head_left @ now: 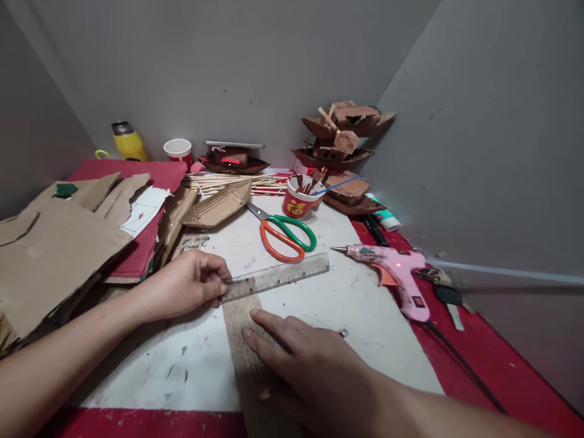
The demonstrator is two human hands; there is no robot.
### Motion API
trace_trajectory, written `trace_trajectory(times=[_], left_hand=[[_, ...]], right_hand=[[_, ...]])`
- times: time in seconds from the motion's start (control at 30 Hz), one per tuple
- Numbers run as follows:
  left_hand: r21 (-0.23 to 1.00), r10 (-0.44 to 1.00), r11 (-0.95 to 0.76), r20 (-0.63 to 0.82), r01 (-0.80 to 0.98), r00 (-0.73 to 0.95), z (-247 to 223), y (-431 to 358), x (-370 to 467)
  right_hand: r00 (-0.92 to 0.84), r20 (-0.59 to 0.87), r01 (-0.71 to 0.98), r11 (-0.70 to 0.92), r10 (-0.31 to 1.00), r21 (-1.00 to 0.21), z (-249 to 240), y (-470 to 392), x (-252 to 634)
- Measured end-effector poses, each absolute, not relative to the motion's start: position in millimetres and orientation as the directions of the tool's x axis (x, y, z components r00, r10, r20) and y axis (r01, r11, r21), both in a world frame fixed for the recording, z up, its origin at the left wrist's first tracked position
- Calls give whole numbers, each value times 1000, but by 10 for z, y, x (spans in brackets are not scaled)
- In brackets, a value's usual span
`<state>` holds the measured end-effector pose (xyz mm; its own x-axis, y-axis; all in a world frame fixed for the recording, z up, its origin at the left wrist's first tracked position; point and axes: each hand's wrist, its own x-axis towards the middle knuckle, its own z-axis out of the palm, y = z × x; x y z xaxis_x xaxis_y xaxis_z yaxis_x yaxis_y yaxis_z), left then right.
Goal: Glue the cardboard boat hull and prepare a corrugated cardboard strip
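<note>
My left hand (196, 285) pinches the left end of a clear plastic ruler (287, 272). The ruler lies crosswise over the far end of a long brown strip with ridged lines (239, 340), which looks like corrugated cardboard. On that strip rests my right hand (301, 359), its index and middle fingers stretched out and pointing left; its thumb is mostly hidden. Just beyond the ruler lie scissors (287, 237) with one green and one orange handle. A white sheet (196, 371) spreads beneath everything.
Cardboard pieces (59, 249) pile up at left. A pink glue gun (392, 267) and keys (444, 295) lie at right. Behind stand a red paper cup (298, 204), a cardboard boat hull (219, 205), thin sticks (205, 181), brown model boats (342, 158) and a yellow bottle (129, 143).
</note>
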<state>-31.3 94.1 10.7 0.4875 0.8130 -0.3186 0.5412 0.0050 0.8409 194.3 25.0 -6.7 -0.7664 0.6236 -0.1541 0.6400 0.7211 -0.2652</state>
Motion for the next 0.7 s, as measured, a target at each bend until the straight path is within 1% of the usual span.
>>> trace_trajectory(times=[0.07,0.13,0.23,0.3,0.33,0.37,0.43,0.5,0.57,0.6,0.67,0.7], left_hand=[[836,810,10,-328,548,487,120,942,-308],[833,809,9,-332,553,486,120,946,-308],[831,808,-11,-321,556,494,94,953,-322],[834,807,-22,-311,552,502,70,955,-336],[835,807,-28,-305,549,505,59,955,-343],[836,808,-32,-301,548,506,49,955,-349],[833,812,-45,-292,552,506,38,953,-358],[829,813,-66,-278,556,511,32,951,-363],[822,817,-82,-269,563,511,28,950,-365],[818,819,-88,-266,568,509,26,950,-365],[809,824,-94,-264,581,501,23,949,-362],[807,826,-97,-261,583,499,22,948,-359]], right_hand=[[-769,-126,633,717,627,-293,-74,260,1963],[-760,-51,624,704,648,-339,-103,268,2007],[-718,177,546,702,674,-459,-142,277,2128],[-631,341,459,690,697,-559,-106,283,2238],[-566,390,431,664,727,-612,-62,287,2297],[-493,408,422,621,769,-661,-1,291,2354],[-356,381,409,509,853,-757,140,303,2450],[-279,341,348,425,898,-835,255,317,2501],[-247,220,269,284,944,-920,303,334,2486],[-242,130,226,187,961,-956,301,345,2454],[-214,-28,112,-4,976,-994,269,379,2350],[-221,-74,62,-62,972,-996,249,401,2286]])
